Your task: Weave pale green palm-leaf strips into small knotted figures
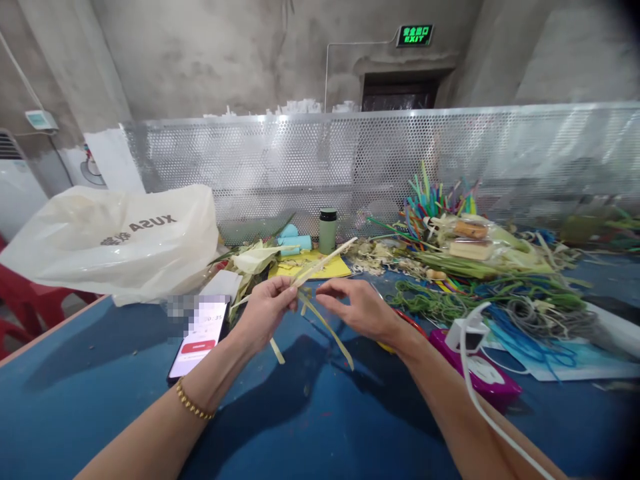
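Note:
My left hand (265, 312) pinches several narrow, pale yellow-green leaf strips (331, 256) between thumb and fingers above the blue table. The strips cross at the fingertips: one points up and to the right, others hang down towards the tabletop. Just to the right, my right hand (359, 308) is held with thumb and curved fingers apart, close to the crossing point. No strip shows between its fingers, though their far side is hidden. A gold bead bracelet (193, 400) circles my left wrist.
A lit phone (200, 337) lies left, near a large white plastic bag (125, 240). Behind my hands are a green bottle (328, 231) and yellow paper (333, 267). Tangled green cords (440, 300) and a purple power strip (480, 373) with a white cable (467, 363) are right.

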Motion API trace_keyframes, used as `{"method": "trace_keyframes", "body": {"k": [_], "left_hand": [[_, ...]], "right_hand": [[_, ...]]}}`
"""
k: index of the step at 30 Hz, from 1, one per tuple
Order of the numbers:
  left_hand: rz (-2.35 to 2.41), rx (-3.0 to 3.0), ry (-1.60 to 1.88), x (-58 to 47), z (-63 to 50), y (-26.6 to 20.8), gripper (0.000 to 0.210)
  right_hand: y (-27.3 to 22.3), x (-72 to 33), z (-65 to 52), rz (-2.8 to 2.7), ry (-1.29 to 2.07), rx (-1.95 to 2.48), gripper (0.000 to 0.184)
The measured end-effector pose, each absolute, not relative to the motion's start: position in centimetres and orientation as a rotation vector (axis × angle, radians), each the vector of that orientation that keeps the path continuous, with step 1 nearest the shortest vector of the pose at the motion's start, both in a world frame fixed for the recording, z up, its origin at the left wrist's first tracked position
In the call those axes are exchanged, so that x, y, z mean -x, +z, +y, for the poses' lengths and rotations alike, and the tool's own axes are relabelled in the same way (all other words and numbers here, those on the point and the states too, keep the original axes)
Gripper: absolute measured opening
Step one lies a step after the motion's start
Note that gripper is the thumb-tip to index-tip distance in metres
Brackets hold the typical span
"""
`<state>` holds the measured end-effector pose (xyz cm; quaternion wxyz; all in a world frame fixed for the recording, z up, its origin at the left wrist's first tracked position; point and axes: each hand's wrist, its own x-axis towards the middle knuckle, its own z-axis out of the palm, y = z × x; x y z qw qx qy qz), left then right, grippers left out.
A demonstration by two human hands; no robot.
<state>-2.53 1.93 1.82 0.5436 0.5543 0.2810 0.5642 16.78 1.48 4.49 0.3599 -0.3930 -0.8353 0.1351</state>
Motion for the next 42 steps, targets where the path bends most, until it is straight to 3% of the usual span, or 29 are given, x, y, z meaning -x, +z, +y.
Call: {"method": "trace_keyframes", "body": {"k": [6,12,19,23,27,34,37,42], "left_hand": [[0.71,-1.515,1.284,1.7,1.1,1.4,0.015],[0.675,-1.503,1.241,1.9,1.1,1.7,0.016],[0.728,-1.577,1.218,1.6,0.8,1.6,0.014],[0.79,-1.598,1.208,1.7,0.9,1.4,0.011],[0.747,-1.549,1.185,1.9,1.1,1.4,0.012],[0.76,-1.525,1.192,2.0,1.0,1.6,0.009],[0.752,-1.543,1.184,1.7,0.9,1.4,0.01],[0.746,-1.637,1.139,1.8,0.7,1.8,0.011]], "right_hand": [[3.9,-15.1,0.8,-2.168,0.459,1.027,0.021],[4.4,-15.7,0.4,-2.185,0.871,0.909,0.022],[3.3,-15.4,0.9,-2.148,0.689,1.03,0.014],[2.8,-15.0,0.8,-2.231,0.404,1.054,0.009],[2.8,-14.9,0.6,-2.286,0.222,0.951,0.015],[3.3,-16.2,1.2,-2.152,0.729,1.017,0.022],[3.4,-15.6,0.8,-2.159,0.624,1.048,0.007],[3.3,-15.1,0.4,-2.23,0.53,1.007,0.014]]}}
